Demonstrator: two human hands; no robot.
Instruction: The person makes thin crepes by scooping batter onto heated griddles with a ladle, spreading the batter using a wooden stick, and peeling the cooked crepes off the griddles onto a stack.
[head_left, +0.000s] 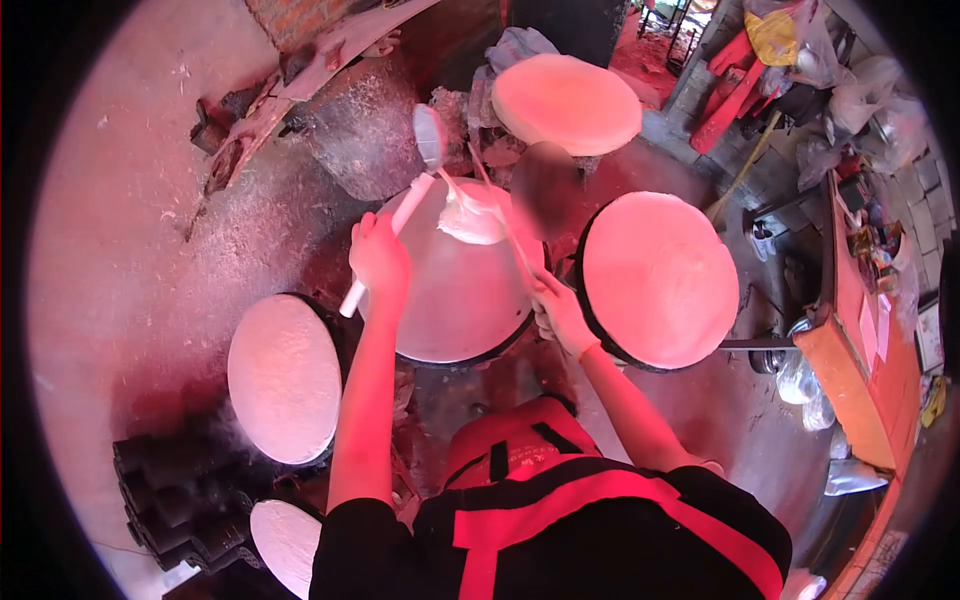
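Left hand (380, 258) grips a white-handled ladle (412, 203), right hand (562, 312) a thin stick (512, 238); pale batter (472, 220) sits bunched over the middle griddle (440, 325), seemingly unspread, while the neighbouring round (660, 280) looks fully coated.

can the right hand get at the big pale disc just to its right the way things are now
Probably yes: the right hand is close beside the pale disc, and nothing visible stands between them. Its grip is taken up by a thin stick, though, so grasping might mean letting go first.
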